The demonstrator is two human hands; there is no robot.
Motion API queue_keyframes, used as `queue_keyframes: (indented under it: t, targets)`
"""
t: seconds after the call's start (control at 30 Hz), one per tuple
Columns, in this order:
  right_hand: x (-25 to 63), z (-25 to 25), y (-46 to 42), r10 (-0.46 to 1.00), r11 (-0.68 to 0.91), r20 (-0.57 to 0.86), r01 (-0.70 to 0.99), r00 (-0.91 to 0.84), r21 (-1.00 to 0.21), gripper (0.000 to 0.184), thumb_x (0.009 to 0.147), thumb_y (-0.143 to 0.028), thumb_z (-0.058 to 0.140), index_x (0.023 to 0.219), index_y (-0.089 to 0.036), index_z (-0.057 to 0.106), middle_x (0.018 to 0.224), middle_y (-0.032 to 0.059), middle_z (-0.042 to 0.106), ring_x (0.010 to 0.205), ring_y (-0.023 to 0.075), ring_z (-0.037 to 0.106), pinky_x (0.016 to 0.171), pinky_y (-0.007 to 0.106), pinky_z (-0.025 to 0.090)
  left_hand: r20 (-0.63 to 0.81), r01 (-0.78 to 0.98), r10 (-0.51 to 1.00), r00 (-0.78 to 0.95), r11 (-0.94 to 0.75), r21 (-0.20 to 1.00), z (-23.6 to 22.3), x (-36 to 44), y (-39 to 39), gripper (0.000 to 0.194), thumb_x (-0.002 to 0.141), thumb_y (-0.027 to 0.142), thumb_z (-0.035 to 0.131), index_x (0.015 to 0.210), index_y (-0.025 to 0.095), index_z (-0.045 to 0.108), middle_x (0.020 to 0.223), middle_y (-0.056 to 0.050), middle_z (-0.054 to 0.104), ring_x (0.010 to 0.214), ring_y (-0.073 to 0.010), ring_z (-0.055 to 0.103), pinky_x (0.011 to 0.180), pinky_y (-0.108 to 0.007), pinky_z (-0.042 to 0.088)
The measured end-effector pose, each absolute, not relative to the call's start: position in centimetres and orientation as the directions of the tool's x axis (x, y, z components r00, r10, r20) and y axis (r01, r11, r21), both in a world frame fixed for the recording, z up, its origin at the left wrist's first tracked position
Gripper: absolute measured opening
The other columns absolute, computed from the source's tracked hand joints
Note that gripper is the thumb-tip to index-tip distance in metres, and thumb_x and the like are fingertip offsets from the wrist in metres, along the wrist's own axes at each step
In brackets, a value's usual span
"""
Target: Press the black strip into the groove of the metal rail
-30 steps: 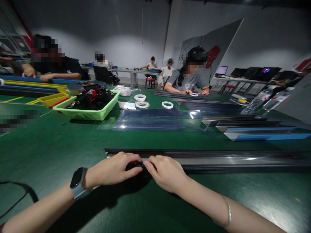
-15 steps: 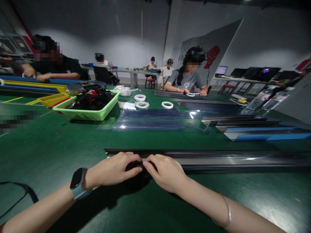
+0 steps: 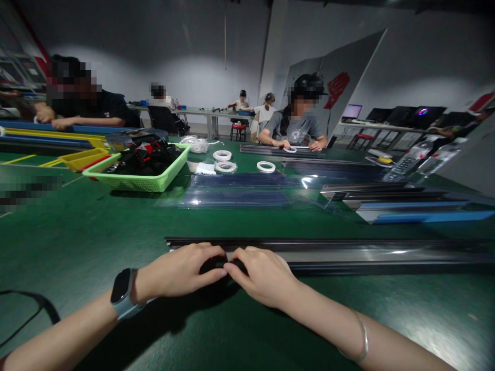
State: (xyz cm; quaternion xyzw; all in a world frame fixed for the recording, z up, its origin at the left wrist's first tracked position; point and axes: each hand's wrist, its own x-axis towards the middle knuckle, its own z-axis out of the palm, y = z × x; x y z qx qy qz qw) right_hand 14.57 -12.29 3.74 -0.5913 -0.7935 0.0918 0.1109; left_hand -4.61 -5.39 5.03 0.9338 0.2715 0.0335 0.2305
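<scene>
Blk rail [image 3: 371, 256], hands [image 3: 263, 273] hiding pt., R end offscreen

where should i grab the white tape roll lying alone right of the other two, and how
Probably its near edge, from above, one finger in the hole and thumb outside: the white tape roll lies flat, its open centre facing up, with clear film just in front.

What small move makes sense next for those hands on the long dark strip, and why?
Probably sliding the right hand slightly rightward along the near edge of the dark strip: its thumb nearly meets that of the left hand, and the strip extends far rightward.
</scene>
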Motion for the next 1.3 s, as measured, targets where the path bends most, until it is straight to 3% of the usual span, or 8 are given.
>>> queue_keyframes:
  t: [0.3,0.67,0.87,1.1,1.3]
  targets:
    - [14.51,3.54,-12.2,0.953,0.303,0.084,0.931,-0.292,-0.203,0.042,0.097,-0.033,0.02,0.091,-0.019,0.059,0.083,0.0054,0.064,0.076,0.0162,0.061,0.07,0.027,0.041,-0.084,0.494,0.512,0.855,-0.753,0.434,4.96,-4.75,-5.31,0.033,0.09,0.045,0.04,0.11,0.023,0.054,0.098,-0.004,0.06,0.089,-0.02,0.058,0.081,-0.031,0.043]
    - [14.42,3.41,-12.17,0.954,0.299,0.078,0.935,-0.29,-0.188,0.037,0.095,-0.033,0.025,0.093,-0.019,0.06,0.084,0.0061,0.064,0.077,0.0171,0.061,0.068,0.027,0.042,-0.075,0.498,0.51,0.857,-0.781,0.378,4.67,-4.73,-5.53,0.031,0.088,0.041,0.043,0.111,0.023,0.052,0.099,-0.004,0.058,0.089,-0.0205,0.059,0.08,-0.031,0.044]
    - [14.36,3.26,-12.18,0.95,0.306,0.127,0.929,-0.285,-0.207,0.034,0.095,-0.031,0.025,0.096,-0.021,0.058,0.084,0.004,0.063,0.079,0.0164,0.061,0.07,0.027,0.042,-0.061,0.479,0.503,0.862,-0.77,0.421,4.99,-4.89,-5.43,0.032,0.088,0.041,0.043,0.115,0.023,0.051,0.105,-0.004,0.058,0.093,-0.0205,0.058,0.082,-0.031,0.044]
    - [14.32,3.24,-12.14,0.953,0.303,0.085,0.938,-0.292,-0.171,0.039,0.095,-0.035,0.024,0.091,-0.019,0.059,0.082,0.0063,0.063,0.076,0.0172,0.061,0.067,0.027,0.042,-0.044,0.472,0.489,0.871,-0.81,0.349,4.8,-4.89,-5.66,0.031,0.088,0.041,0.043,0.111,0.022,0.053,0.097,-0.005,0.058,0.088,-0.0202,0.059,0.078,-0.03,0.045]
    - [14.45,3.21,-12.28,0.951,0.305,0.131,0.925,-0.282,-0.227,0.037,0.096,-0.033,0.024,0.096,-0.021,0.058,0.084,0.0042,0.063,0.08,0.0158,0.061,0.072,0.026,0.042,-0.041,0.459,0.487,0.872,-0.787,0.412,5.16,-4.97,-5.72,0.032,0.088,0.038,0.044,0.116,0.023,0.05,0.107,-0.005,0.057,0.095,-0.0201,0.057,0.085,-0.031,0.044]
